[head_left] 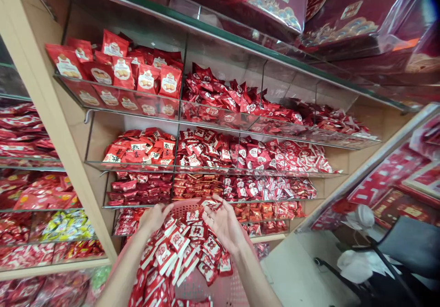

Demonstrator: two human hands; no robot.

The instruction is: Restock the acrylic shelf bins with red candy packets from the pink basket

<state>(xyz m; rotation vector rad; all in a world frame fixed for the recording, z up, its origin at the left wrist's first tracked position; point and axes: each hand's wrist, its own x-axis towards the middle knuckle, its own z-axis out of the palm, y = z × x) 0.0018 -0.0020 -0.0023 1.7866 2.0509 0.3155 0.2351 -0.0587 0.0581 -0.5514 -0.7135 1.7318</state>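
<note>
A pink perforated plastic basket [220,293] is tipped up against the lower shelves, full of small red-and-white sweet packets [178,247]. My left hand [154,218] rests on the basket's upper left rim, fingers curled over it. My right hand [224,221] hovers palm-up over the packets near the rim, fingers spread, with one packet [210,204] at its fingertips. Both forearms reach up from the bottom of the view.
Glass shelves [220,119] divided into bins hold heaps of red packets in several rows. Larger red pouches [120,71] stand at the upper left. A wooden upright [58,128] separates another shelving bay at the left. Red gift boxes [309,9] sit overhead. A dark chair [405,252] stands at the right.
</note>
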